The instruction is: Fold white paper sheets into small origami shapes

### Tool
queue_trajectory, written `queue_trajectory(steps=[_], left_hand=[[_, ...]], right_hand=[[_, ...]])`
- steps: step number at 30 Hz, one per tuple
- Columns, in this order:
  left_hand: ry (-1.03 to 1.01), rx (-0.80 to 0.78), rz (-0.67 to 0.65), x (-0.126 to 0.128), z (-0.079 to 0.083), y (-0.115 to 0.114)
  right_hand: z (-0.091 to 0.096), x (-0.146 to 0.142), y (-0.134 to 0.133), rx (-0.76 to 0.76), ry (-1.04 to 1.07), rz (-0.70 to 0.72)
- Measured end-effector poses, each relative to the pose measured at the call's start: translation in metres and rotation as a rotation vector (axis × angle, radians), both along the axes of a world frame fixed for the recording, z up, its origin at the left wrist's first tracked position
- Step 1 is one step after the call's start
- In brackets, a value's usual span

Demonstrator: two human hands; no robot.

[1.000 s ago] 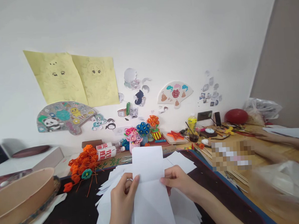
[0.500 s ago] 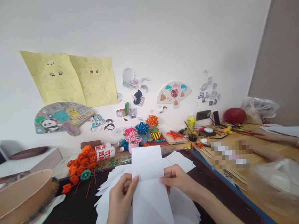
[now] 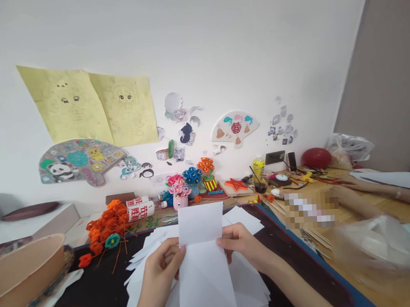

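Observation:
A white sheet of paper (image 3: 202,245) stands bent upward in front of me, with a crease line across it at finger height. My left hand (image 3: 162,270) pinches its left edge with the thumb on the front. My right hand (image 3: 242,245) pinches the right edge at the same height. Below both hands lies a loose stack of white paper sheets (image 3: 248,279) on a dark mat (image 3: 95,292).
Orange paper flowers (image 3: 105,225) and glue tubes (image 3: 139,211) lie behind the stack. A tan bowl (image 3: 23,270) sits at the left. Small flower pots (image 3: 192,181), sticks (image 3: 314,235) and a clear plastic bag (image 3: 374,243) crowd the wooden table; another person's arm (image 3: 382,187) rests at the far right.
The view has shifted a little to the right and down. Both hands keep the same pinch on the sheet, which has barely moved.

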State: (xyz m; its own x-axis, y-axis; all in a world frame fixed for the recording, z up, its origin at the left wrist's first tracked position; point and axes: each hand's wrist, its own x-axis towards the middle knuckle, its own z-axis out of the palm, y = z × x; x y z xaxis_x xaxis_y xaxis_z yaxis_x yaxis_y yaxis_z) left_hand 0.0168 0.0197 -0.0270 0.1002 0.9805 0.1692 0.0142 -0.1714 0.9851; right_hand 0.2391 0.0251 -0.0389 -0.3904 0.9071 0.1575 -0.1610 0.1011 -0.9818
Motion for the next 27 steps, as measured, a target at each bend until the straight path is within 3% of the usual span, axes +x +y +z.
queue_trajectory(steps=[9,20,27], left_hand=[[-0.049,-0.026,0.096,0.0047,0.0014,-0.0038],[-0.083,-0.015,0.126,0.0029,0.0028,-0.0044],[-0.079,0.021,0.123,0.0017,0.004,-0.0055]], right_hand=[[-0.0001,-0.0005,-0.0003,-0.006,-0.015,0.009],[-0.0064,-0.0003,0.0043,-0.041,-0.035,-0.054],[-0.0009,-0.0017,0.001,-0.027,-0.046,-0.085]])
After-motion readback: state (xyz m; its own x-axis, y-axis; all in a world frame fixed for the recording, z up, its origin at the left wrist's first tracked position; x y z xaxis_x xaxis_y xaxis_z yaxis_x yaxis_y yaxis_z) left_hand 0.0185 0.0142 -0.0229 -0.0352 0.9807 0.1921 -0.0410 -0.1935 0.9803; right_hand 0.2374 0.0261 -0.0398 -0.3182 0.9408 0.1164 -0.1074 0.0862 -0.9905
